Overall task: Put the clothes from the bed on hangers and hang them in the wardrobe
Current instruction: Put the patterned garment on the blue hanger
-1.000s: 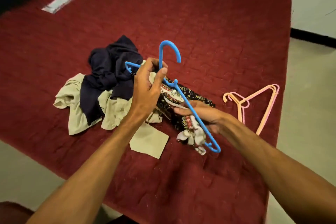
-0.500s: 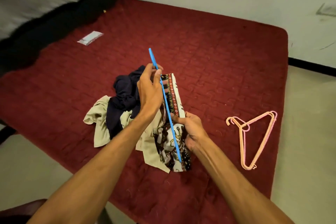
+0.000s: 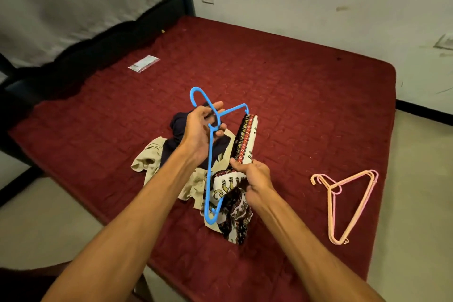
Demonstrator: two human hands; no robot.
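Note:
My left hand (image 3: pixel 201 130) grips a blue plastic hanger (image 3: pixel 208 171) at its neck, holding it above the clothes with the hook up and to the left. My right hand (image 3: pixel 252 180) grips a patterned garment (image 3: pixel 245 140) with a red border and elephant print, lifted off the bed; its lower part hangs by the hanger's bottom end. Under my hands lie a dark navy garment (image 3: pixel 179 127) and a beige garment (image 3: pixel 149 159) in a heap on the dark red bed (image 3: pixel 294 95).
Pink and peach hangers (image 3: pixel 343 198) lie stacked near the bed's right edge. A small clear packet (image 3: pixel 144 63) lies at the far left of the bed. A dark headboard (image 3: pixel 81 56) runs along the left, white walls behind, pale floor on both sides.
The hanger has turned from edge-on to face me, its hook and arm now showing. My right hand has lifted the patterned garment higher. The view has tilted up.

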